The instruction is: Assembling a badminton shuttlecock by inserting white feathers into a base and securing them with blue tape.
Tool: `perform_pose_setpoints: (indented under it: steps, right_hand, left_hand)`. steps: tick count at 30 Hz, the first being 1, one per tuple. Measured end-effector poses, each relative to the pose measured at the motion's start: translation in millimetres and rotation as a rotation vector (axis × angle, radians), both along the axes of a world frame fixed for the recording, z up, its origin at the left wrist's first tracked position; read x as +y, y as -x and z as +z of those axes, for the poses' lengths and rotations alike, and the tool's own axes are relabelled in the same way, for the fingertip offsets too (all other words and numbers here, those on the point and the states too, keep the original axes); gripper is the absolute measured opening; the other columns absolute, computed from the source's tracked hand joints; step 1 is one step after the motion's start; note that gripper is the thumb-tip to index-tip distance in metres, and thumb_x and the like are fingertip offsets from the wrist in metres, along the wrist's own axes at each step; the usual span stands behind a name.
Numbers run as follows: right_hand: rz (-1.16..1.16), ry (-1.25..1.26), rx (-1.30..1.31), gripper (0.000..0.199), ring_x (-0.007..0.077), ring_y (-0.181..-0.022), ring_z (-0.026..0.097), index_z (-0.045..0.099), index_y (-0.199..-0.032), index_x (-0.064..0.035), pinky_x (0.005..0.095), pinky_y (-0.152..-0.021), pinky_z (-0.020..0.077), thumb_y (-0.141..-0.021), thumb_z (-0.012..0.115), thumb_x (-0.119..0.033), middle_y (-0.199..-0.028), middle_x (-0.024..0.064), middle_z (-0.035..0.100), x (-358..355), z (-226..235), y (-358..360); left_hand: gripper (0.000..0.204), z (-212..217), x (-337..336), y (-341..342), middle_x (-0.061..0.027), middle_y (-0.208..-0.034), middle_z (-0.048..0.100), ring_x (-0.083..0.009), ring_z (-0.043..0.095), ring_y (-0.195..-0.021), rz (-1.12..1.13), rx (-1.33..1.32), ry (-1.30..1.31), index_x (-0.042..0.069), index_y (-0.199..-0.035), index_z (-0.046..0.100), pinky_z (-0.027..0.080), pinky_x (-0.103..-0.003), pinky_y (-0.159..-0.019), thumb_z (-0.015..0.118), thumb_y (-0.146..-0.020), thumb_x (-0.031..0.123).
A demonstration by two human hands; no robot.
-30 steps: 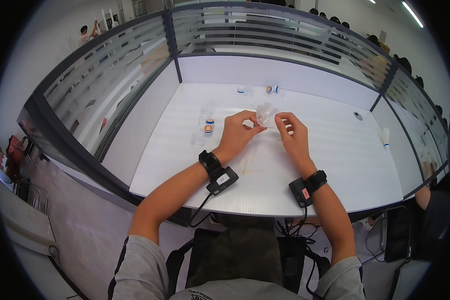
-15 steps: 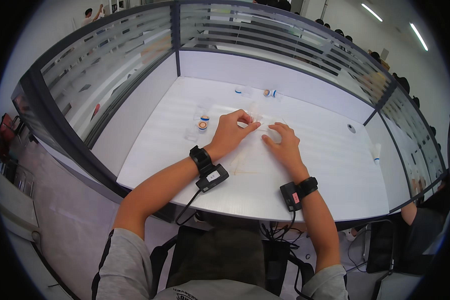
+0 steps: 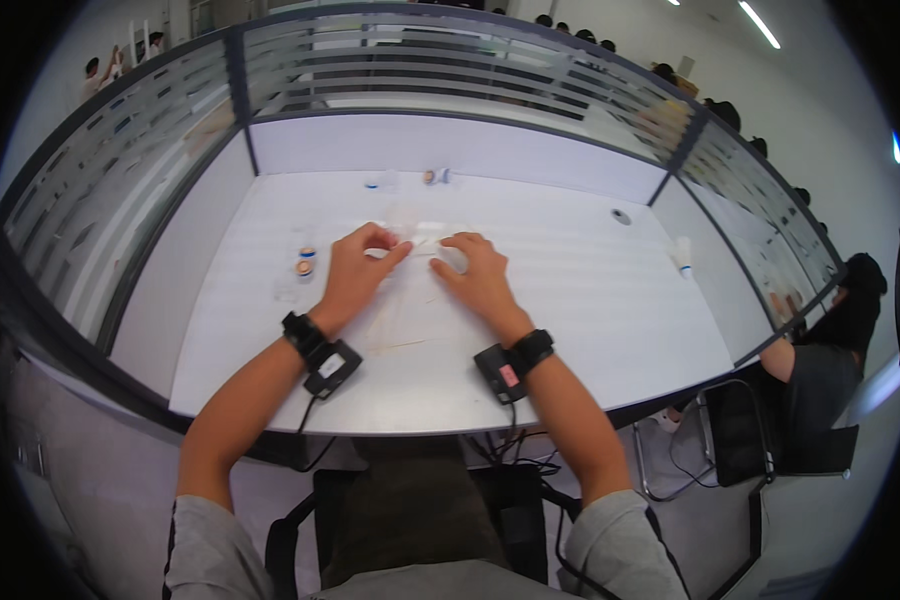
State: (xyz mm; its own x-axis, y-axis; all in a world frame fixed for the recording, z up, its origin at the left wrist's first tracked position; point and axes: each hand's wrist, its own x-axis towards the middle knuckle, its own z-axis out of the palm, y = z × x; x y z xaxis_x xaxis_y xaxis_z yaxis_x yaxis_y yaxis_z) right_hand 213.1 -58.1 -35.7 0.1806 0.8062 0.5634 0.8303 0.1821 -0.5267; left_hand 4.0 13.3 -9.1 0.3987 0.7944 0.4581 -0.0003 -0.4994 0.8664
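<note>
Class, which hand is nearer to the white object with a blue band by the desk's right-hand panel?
Right. The right hand is to the left of the white object, not touching it; the left hand is farther left, beyond the right hand.

White desk (image 3: 590,330) carries thin pale sticks (image 3: 407,346), with two blue-rimmed capped containers (image 3: 305,267) left of them, other capped containers (image 3: 431,177) far beyond them, white blue-banded tube (image 3: 683,255) well right.

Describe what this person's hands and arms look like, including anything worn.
The left hand and right hand are bare. Each wears a black wrist strap with a black box and dark cable; the left has a white label, the right a pink label. The sleeves are short and grey.
</note>
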Motion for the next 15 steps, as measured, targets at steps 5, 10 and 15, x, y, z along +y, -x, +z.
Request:
perform_pose_setpoints:
  steps: [5, 10, 15]
  right_hand:
    - [-0.048, -0.057, 0.032, 0.039, 0.0332, -0.118, 0.058, 0.070, -0.117, -0.0110, 0.0511, -0.096, 0.0424, -0.085, 0.077, -0.032, -0.124, 0.0114, 0.065, -7, 3, -7]
    - [-0.064, -0.087, 0.064, 0.039, 0.0329, -0.120, 0.056, 0.069, -0.117, -0.0109, 0.0503, -0.099, 0.0406, -0.085, 0.077, -0.031, -0.126, 0.0123, 0.062, -4, -7, -5]
    - [-0.070, -0.152, 0.059, 0.038, 0.0337, -0.119, 0.056, 0.070, -0.115, -0.0114, 0.0520, -0.096, 0.0433, -0.084, 0.077, -0.031, -0.122, 0.0133, 0.064, -6, -3, -5]
  left_hand:
    - [0.022, 2, -4, -7, -0.0069, -0.094, 0.070, -0.0097, 0.067, -0.084, -0.014, 0.029, 0.006, -0.001, -0.093, 0.066, 0.058, -0.024, -0.065, 0.078, -0.090, 0.017]
    - [0.019, 6, -9, -3, -0.0056, -0.094, 0.068, -0.0117, 0.068, -0.091, 0.002, 0.051, 0.015, 0.000, -0.091, 0.065, 0.060, -0.026, -0.068, 0.077, -0.091, 0.015]
    - [0.018, 8, -9, -4, -0.0056, -0.095, 0.068, -0.0110, 0.066, -0.088, -0.022, 0.059, -0.004, -0.001, -0.093, 0.066, 0.058, -0.025, -0.069, 0.077, -0.092, 0.014]
